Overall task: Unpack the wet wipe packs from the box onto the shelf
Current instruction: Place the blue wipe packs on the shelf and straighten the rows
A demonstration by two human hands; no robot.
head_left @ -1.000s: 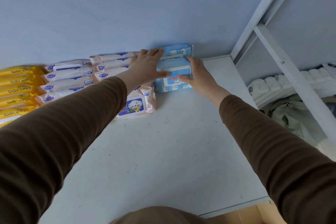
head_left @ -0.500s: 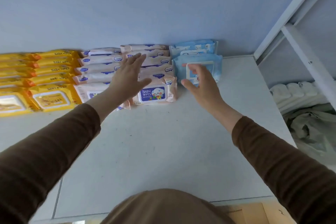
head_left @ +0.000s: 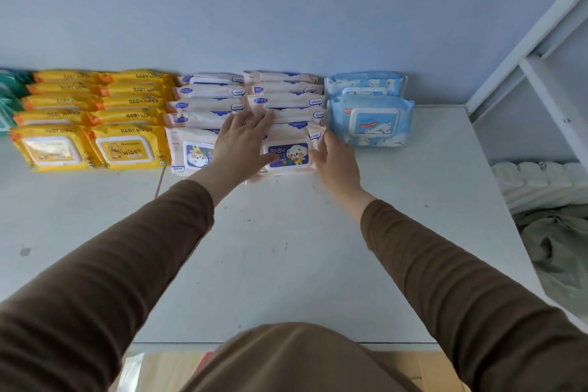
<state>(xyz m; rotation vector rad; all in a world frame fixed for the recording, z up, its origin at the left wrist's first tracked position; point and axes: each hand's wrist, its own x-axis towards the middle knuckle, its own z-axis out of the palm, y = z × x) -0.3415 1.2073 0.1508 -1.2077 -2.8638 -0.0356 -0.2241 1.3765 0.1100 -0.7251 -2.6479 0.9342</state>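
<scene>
Both hands are at the pink stacks at about 12 o'clock on the white shelf [head_left: 286, 264]; the step in hand looks like squaring up packs already placed, not carrying a new one. The left hand [head_left: 240, 140] lies flat and spread wide across the seam between the two pink columns, fingers toward 12 o'clock, gripping nothing; the right hand [head_left: 334, 157] is open too, its palm pressed against the 3 o'clock edge of the front pink pack [head_left: 289, 153], thumb near the pack's corner, nothing enclosed.

The wet wipe packs stand in rows against the blue wall [head_left: 286, 9]; yellow packs [head_left: 95, 118] at 10 o'clock, the pink ones in the middle, and the blue packs [head_left: 370, 111] just beside them at 1 o'clock, two deep.

The box [head_left: 165, 369] shows only as a tan sliver at 6 o'clock below the shelf edge; its contents are hidden, so how many packs remain cannot be told.

The next move, as I judge it, calls for a light nudge toward 9 o'clock to close the pink column, then both hands drawing back toward 6 o'clock to reach into the box; bare shelf at 3 o'clock offers room.
</scene>
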